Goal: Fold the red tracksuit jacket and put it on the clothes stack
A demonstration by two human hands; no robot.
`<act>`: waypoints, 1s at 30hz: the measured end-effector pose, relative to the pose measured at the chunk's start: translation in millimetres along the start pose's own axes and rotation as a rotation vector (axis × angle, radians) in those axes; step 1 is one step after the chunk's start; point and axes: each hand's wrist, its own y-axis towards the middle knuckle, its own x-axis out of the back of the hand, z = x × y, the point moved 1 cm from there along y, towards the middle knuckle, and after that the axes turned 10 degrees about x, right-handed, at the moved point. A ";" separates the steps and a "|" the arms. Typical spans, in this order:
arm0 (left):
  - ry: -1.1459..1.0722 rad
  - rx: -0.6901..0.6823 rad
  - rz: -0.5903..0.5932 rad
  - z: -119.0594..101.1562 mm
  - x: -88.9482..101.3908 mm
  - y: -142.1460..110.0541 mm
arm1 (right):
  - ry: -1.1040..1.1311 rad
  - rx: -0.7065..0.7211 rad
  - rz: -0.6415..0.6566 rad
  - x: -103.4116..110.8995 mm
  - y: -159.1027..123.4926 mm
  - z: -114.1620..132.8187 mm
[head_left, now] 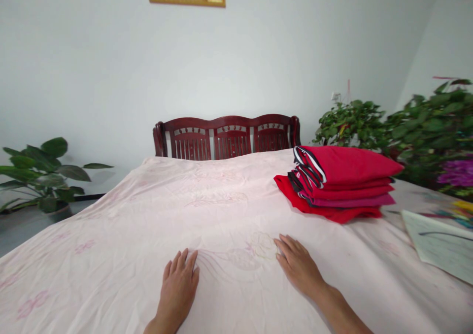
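Across the pink bedspread [111, 235], the left hand [178, 289] and right hand [299, 267] lie spread flat, the right nearer the folded red clothes [336, 183] (ahead, to its right).

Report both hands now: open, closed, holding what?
Left hand: open, flat on the pink bedspread, holding nothing.
Right hand: open, flat on it, holding nothing.

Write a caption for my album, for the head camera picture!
Left hand and right hand rest on a pale pink bedsheet near a stack of folded red cloth.
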 end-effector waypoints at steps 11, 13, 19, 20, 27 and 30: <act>0.008 0.000 -0.001 -0.9 -0.1 1.2 | -0.001 0.006 -0.006 0.4 0.2 0.2; 0.002 -0.005 -0.002 -0.4 -0.7 0.9 | -0.006 0.007 -0.009 0.9 0.2 0.7; 0.000 0.002 0.016 -0.9 1.7 -0.1 | 0.000 -0.004 -0.005 1.4 0.5 0.6; 0.003 0.006 0.021 -1.3 2.6 -0.1 | 0.002 -0.005 -0.002 1.6 0.7 0.5; 0.006 0.002 0.014 -2.4 3.7 0.1 | 0.005 0.000 -0.002 -1.6 -0.4 -1.7; 0.001 0.001 0.020 -2.1 3.1 0.3 | 0.009 0.013 -0.035 -2.9 -1.0 -2.2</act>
